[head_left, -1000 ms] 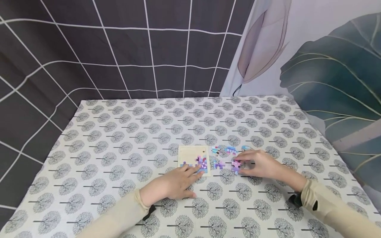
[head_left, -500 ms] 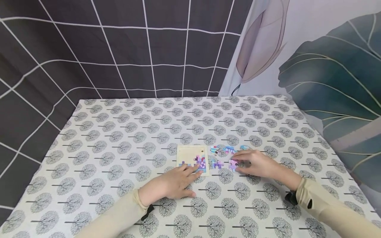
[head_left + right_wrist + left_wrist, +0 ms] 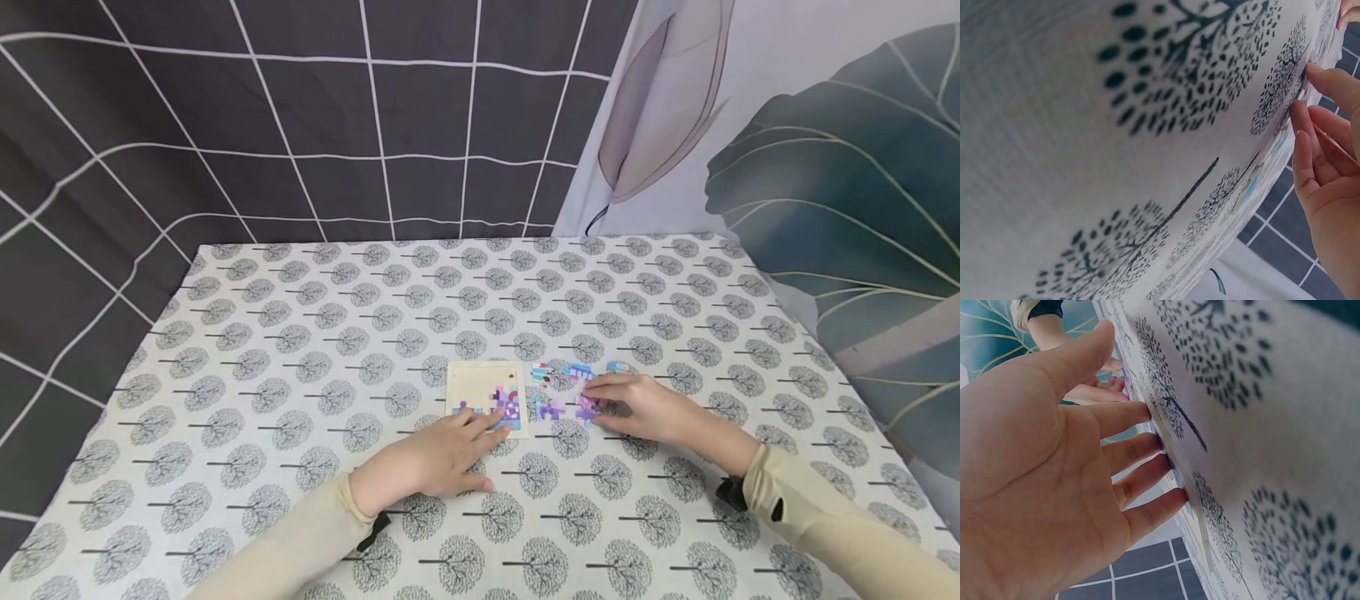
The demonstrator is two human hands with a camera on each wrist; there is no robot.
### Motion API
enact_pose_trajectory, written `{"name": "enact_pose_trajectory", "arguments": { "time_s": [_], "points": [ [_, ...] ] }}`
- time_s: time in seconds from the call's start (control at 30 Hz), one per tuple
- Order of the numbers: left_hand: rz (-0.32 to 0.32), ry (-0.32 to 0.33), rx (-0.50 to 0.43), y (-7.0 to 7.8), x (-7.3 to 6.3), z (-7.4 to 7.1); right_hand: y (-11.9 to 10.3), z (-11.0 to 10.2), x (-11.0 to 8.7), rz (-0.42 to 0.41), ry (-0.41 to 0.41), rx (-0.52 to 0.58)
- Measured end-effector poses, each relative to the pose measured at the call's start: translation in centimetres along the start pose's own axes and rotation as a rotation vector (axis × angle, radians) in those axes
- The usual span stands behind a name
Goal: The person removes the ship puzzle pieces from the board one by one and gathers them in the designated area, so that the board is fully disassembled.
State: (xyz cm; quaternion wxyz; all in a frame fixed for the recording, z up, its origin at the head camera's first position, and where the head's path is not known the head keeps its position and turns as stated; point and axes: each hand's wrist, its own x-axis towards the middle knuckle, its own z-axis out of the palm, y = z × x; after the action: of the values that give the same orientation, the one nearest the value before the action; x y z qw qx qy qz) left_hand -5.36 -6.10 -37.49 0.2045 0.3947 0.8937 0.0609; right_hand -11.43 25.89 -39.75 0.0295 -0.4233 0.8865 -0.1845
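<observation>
Puzzle piece (image 3: 585,404) pinched, board (image 3: 472,382) under outstretched fingers

The right hand (image 3: 639,406) grips the pink-and-purple piece between thumb and bent fingers, right of the board; whether the piece touches the patterned cloth (image 3: 300,467) cannot be told. The left hand (image 3: 442,454) lies palm down, its fingers nearly straight and slightly spread, grasping nothing. Their tips touch the board's near part, where joined pieces (image 3: 512,406) sit, while the thumb stands apart from the rest. A loose purple piece (image 3: 551,412) lies between board and right hand; just beyond that hand's knuckles is a light-blue piece (image 3: 618,367).
</observation>
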Motion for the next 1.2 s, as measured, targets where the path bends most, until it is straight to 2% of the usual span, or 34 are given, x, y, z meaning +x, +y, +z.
{"name": "enact_pose_trajectory", "arguments": {
  "time_s": [0.3,0.43,0.63,0.83,1.0,1.2],
  "points": [
    [0.009,0.015,0.006,0.0,0.1,0.1,0.1,0.0,-0.1,-0.008,0.014,-0.005],
    [-0.005,0.016,-0.041,-0.1,0.1,0.0,0.1,-0.1,0.0,-0.018,0.029,0.009],
    [-0.009,0.024,-0.067,-0.1,0.1,0.2,0.0,-0.2,-0.3,0.026,0.052,0.036],
    [0.006,0.018,-0.056,0.0,-0.1,0.1,-0.8,-0.2,0.4,0.110,0.166,0.165],
    [0.012,0.027,-0.050,-0.1,0.0,0.1,-2.1,-0.2,1.3,0.166,0.162,0.259],
    [0.014,0.039,-0.083,-0.1,0.0,0.4,-3.0,-0.2,2.2,0.173,0.166,0.305]
  ]
}}
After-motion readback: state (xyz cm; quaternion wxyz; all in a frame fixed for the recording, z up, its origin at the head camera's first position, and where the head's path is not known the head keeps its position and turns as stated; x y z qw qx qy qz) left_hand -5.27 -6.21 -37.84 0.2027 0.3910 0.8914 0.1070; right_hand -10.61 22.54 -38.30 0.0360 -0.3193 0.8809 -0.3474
